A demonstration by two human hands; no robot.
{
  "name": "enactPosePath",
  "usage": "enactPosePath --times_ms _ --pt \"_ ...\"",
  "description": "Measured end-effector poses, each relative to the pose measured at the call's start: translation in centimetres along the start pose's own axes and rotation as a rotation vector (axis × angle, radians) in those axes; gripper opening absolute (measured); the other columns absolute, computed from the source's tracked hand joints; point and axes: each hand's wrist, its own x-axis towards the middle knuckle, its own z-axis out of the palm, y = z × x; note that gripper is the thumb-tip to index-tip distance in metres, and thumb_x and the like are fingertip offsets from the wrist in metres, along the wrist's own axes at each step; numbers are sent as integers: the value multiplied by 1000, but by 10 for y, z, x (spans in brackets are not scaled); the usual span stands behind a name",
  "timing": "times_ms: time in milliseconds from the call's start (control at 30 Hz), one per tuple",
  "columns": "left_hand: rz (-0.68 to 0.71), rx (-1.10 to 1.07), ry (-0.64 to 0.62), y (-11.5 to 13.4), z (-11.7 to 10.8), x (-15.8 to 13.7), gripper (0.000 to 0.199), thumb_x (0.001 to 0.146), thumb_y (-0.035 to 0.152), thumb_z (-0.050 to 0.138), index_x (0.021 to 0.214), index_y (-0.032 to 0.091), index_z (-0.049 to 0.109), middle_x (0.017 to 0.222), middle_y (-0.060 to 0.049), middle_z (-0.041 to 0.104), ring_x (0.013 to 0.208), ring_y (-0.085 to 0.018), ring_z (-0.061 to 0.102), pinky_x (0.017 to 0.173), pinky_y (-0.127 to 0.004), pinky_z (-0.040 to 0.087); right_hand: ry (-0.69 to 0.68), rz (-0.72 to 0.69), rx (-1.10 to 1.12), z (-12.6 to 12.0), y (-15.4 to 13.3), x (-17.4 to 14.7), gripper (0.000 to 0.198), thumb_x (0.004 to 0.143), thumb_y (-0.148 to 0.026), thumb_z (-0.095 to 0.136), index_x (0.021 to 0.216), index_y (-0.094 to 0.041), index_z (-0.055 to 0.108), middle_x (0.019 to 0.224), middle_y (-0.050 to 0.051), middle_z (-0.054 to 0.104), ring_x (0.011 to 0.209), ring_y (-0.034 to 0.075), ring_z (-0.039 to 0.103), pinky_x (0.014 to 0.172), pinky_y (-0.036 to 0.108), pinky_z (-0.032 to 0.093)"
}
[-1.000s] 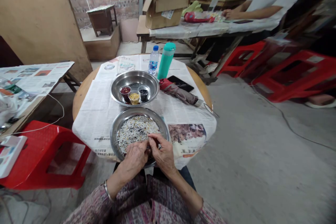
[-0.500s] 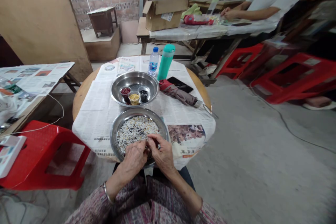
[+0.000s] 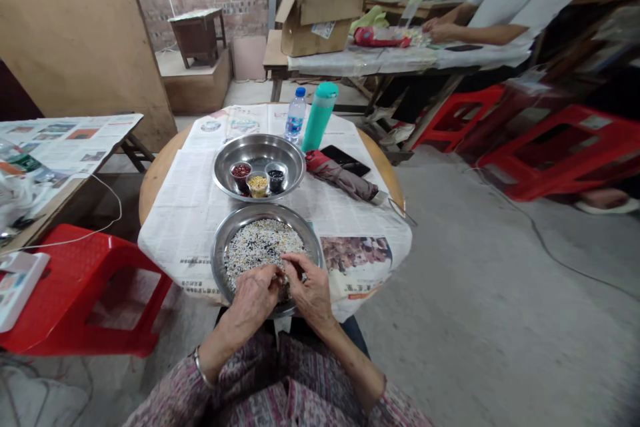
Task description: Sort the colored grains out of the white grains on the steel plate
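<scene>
Both hands are over the near steel basin [image 3: 216,250], which holds a layer of mixed white, black and yellow grains [image 3: 263,243]. My left hand [image 3: 254,297] is closed, thumb and fingers pinched together above the near part of the grains; whatever they hold is too small to make out. Close beside it, my right hand [image 3: 311,290] has its fingers bent towards the thumb, and any small thing between them is hidden. In the farther steel basin [image 3: 260,143] stand three clear cups: one of red beans [image 3: 241,173], one of yellow grains [image 3: 258,183], one of black beans [image 3: 275,177].
Newspaper [image 3: 175,213] covers the round table. Behind the basins stand a water bottle [image 3: 295,117] and a green flask [image 3: 320,117], near a folded umbrella [image 3: 343,177] and a dark phone [image 3: 346,161]. A red stool [image 3: 80,287] is at left. Another person [image 3: 525,13] works at the back table.
My hands have drawn slightly apart at the fingertips while staying over the grains. The whole view has shifted a little; the basins, cups and bottles stand as before.
</scene>
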Motion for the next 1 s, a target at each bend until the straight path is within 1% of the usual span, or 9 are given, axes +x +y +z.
enactPosePath --times_ms 67,167,300,400,467,600,667,800,1000 --pt "13 -73 46 -1 -2 0 17 95 20 49 95 21 66 89 -4 72 82 -17 65 76 -27 43 0 2 1 0 -1 0 18 91 -28 54 92 -21 71 83 3 74 72 16 68 66 26 54" --pt "18 -233 100 -2 -8 0 17 94 23 50 95 20 67 85 -3 70 75 -16 61 73 -27 41 -3 8 -8 1 -1 0 18 92 -29 54 91 -21 71 82 3 74 70 15 67 65 26 53" --pt "-69 -524 138 1 -18 2 21 90 32 52 87 18 68 68 1 60 63 -14 50 63 -26 36 1 20 -15 1 -1 -1 18 92 -29 54 91 -20 70 80 2 73 66 15 64 61 26 51" --pt "-126 -764 141 3 -25 2 23 85 38 57 82 17 67 66 2 54 64 -13 45 62 -24 35 0 19 -16 1 -2 -1 18 91 -30 54 91 -21 70 79 2 73 65 15 64 61 26 51" --pt "-157 -941 107 5 -29 1 26 83 41 62 80 16 66 67 2 51 63 -11 41 59 -23 32 -3 17 -21 1 -2 -1 18 91 -29 55 91 -20 70 79 2 73 64 14 63 60 26 50" --pt "-268 -1302 -56 6 -32 -1 38 76 50 73 84 15 62 60 7 35 52 -6 24 49 -22 17 -17 17 -28 0 -3 0 18 91 -28 55 91 -20 70 79 2 73 65 14 63 62 26 50" --pt "-298 -1421 -113 5 -32 -1 42 72 50 78 84 15 60 59 9 30 50 -5 18 48 -22 12 -19 20 -28 0 -3 -1 18 91 -29 54 91 -20 70 79 2 72 65 14 62 62 26 50" --pt "-343 -1515 -148 5 -31 2 45 66 49 83 81 16 57 56 10 28 48 -3 17 46 -23 9 -18 25 -25 0 -1 -1 18 91 -30 55 91 -20 70 80 2 72 63 13 60 60 26 49" --pt "-358 -1513 -140 6 -28 3 46 64 49 84 82 15 58 56 10 29 47 -3 19 45 -22 9 -27 26 -19 0 -2 -1 18 92 -30 54 91 -20 70 79 2 72 63 13 61 60 25 48"
